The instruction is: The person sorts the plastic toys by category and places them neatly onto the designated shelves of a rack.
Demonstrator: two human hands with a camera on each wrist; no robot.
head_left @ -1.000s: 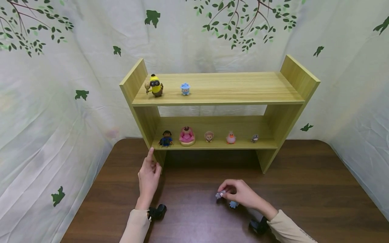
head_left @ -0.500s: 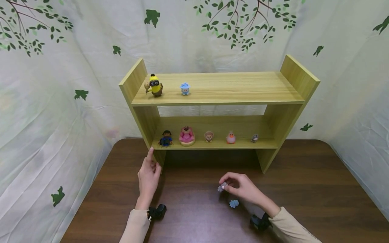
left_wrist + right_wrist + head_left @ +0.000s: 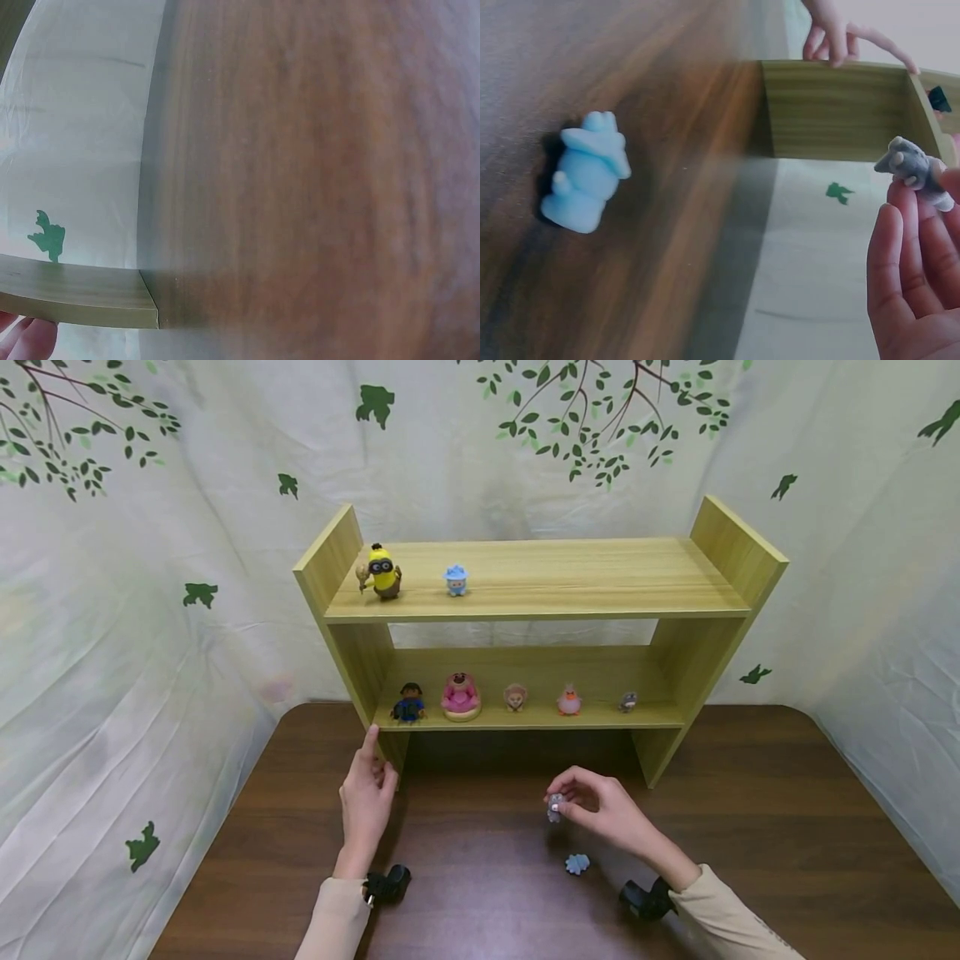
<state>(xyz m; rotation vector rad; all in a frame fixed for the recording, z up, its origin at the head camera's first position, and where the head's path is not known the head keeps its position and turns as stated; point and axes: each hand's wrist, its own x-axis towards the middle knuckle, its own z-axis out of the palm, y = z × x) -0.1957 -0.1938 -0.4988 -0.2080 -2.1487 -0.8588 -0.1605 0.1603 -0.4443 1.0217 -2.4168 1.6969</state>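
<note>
My right hand (image 3: 603, 812) pinches a small grey animal figurine (image 3: 913, 169) between thumb and fingers, above the table in front of the shelf. In the right wrist view the figurine shows pointed ears and a white lower part. A light blue figurine (image 3: 587, 178) lies on its side on the table, just nearer than the right hand. My left hand (image 3: 365, 802) is at the lower left of the wooden shelf (image 3: 570, 578); its straight index finger touches the front corner by the lower board, the other fingers lie against the side panel.
On the upper board stand a yellow minion figure (image 3: 385, 575) and a blue-hatted figurine (image 3: 456, 581). The lower board holds a row: a figure in blue (image 3: 408, 703), a pink bear (image 3: 461, 697), a lion-like head (image 3: 515, 697), a pink duck (image 3: 568, 700), a tiny grey figure (image 3: 628, 702).
The right hand has lifted the grey figurine off the table and moved it toward the shelf, turning it more upright. The blue figurine now shows fully. The left hand stays put.
</note>
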